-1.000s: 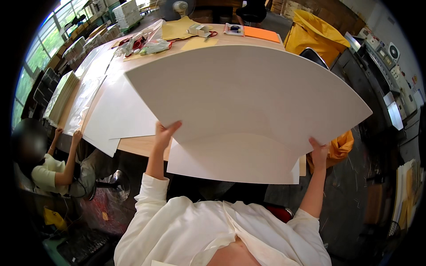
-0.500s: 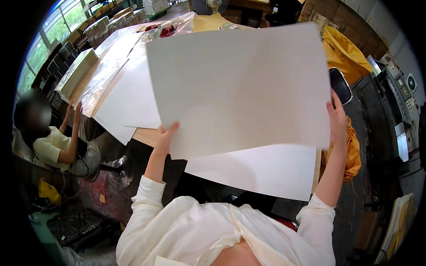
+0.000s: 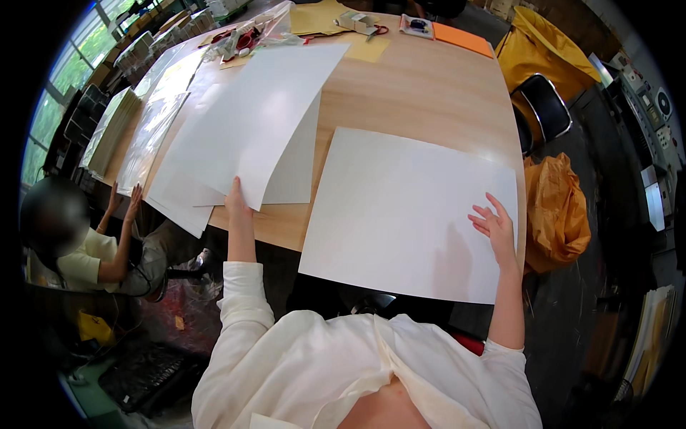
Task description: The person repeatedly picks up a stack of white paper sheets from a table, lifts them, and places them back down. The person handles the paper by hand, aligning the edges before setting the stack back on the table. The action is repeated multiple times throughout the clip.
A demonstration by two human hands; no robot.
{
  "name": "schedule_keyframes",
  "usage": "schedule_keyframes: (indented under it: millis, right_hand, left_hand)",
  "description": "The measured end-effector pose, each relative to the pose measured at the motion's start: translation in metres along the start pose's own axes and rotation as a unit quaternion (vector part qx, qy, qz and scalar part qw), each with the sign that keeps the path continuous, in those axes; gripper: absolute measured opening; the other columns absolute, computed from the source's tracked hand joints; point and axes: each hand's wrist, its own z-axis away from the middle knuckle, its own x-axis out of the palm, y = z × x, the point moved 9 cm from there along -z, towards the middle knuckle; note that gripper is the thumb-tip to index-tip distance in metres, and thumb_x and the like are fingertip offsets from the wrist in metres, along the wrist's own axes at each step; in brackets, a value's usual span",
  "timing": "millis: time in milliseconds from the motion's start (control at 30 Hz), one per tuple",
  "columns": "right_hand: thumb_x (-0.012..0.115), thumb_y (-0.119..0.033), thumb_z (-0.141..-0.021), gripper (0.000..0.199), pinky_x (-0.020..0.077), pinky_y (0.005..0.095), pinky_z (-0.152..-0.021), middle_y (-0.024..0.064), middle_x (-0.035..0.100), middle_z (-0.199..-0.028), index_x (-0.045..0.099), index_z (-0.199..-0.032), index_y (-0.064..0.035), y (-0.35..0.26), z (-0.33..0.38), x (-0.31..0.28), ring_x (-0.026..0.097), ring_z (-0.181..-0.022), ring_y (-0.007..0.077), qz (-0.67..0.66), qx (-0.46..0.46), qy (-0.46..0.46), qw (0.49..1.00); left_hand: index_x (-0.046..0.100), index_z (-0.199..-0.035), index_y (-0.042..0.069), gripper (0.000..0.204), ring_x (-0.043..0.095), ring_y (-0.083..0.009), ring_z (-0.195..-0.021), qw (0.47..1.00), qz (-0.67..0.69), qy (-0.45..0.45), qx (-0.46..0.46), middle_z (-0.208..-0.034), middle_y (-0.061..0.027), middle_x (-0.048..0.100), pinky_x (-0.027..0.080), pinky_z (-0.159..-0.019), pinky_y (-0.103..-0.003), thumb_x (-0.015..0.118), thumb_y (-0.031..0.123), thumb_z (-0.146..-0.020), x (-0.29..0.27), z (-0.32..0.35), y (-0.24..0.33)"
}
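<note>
My left hand [image 3: 239, 199] grips the near edge of a large white sheet [image 3: 275, 114], which tilts and curves above the left part of the table. Beneath it lie other white sheets [image 3: 294, 187], partly covered. In front of me another large white sheet or stack of sheets [image 3: 400, 207] rests flat on the table, its near edge over the table's front. Above its right side hovers my right hand [image 3: 496, 227], open with fingers apart and holding nothing; its shadow falls on the white surface.
The wooden table [image 3: 429, 93] holds yellow paper [image 3: 314, 18], scissors [image 3: 379, 30] and an orange sheet [image 3: 463, 41] at the far side. Plastic-wrapped sheets [image 3: 153, 132] lie left, near a seated person [image 3: 93, 250]. An orange bag [image 3: 557, 214] and a black chair [image 3: 547, 107] stand right.
The white sheet, held before by both hands, has swung left in my left hand. My right hand has let go and moved left and down over the sheet in front of me.
</note>
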Motion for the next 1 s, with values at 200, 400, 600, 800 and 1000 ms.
schedule_keyframes:
  millis: [200,400,600,800,1000]
  right_hand:
    - [0.048,-0.028,-0.101,0.051,0.0512,0.0324,-0.09,0.0232,0.06,-0.121,0.035,-0.145,-0.0043,0.015,0.022,-0.013,0.066,-0.104,0.0271,-0.008,0.025,0.025,0.999]
    - [0.049,-0.022,-0.1,0.049,0.0511,0.0313,-0.089,0.0211,0.063,-0.118,0.037,-0.143,-0.003,0.008,0.034,-0.025,0.066,-0.102,0.025,-0.003,-0.013,0.05,0.999]
    - [0.055,-0.01,-0.095,0.041,0.0513,0.0306,-0.086,0.0204,0.067,-0.111,0.049,-0.133,0.001,0.024,0.09,-0.108,0.067,-0.099,0.024,0.159,-0.025,0.231,0.96]
    - [0.068,-0.018,-0.084,0.052,0.0378,0.0434,-0.103,0.0258,0.053,-0.127,0.051,-0.126,0.0071,0.043,0.109,-0.12,0.047,-0.12,0.04,0.428,-0.02,0.277,0.86]
    - [0.074,-0.024,-0.079,0.059,0.0358,0.0464,-0.104,0.0237,0.048,-0.133,0.051,-0.126,0.0041,0.046,0.109,-0.12,0.043,-0.125,0.0389,0.426,0.071,0.287,0.855]
  left_hand:
    - [0.049,-0.119,-0.015,0.045,0.064,-0.0303,-0.096,0.996,-0.068,0.054,0.018,-0.114,-0.0217,0.06,0.056,-0.083,-0.041,0.069,0.01,-0.087,-0.003,-0.006,-0.016]
    - [0.039,-0.123,-0.019,0.078,0.055,-0.0346,-0.113,0.914,-0.322,0.187,0.159,-0.124,-0.0304,0.051,0.047,-0.095,-0.046,0.081,0.025,-0.075,-0.026,-0.019,0.024]
    - [0.038,-0.129,-0.011,0.084,0.045,-0.0407,-0.114,0.735,-0.573,0.236,0.276,-0.12,-0.0274,0.05,0.041,-0.096,-0.048,0.079,0.04,-0.075,0.063,0.109,0.031]
    - [0.06,-0.115,0.006,0.035,0.059,-0.0205,-0.106,0.706,-0.344,-0.481,0.39,-0.113,-0.0077,0.062,0.049,-0.087,-0.032,0.07,0.001,-0.082,0.302,0.396,-0.092]
    - [0.064,-0.1,0.004,0.02,0.059,-0.0305,-0.093,0.563,-0.295,-0.69,0.346,-0.102,-0.0129,0.059,0.049,-0.079,-0.039,0.066,0.002,-0.079,0.371,0.559,-0.208]
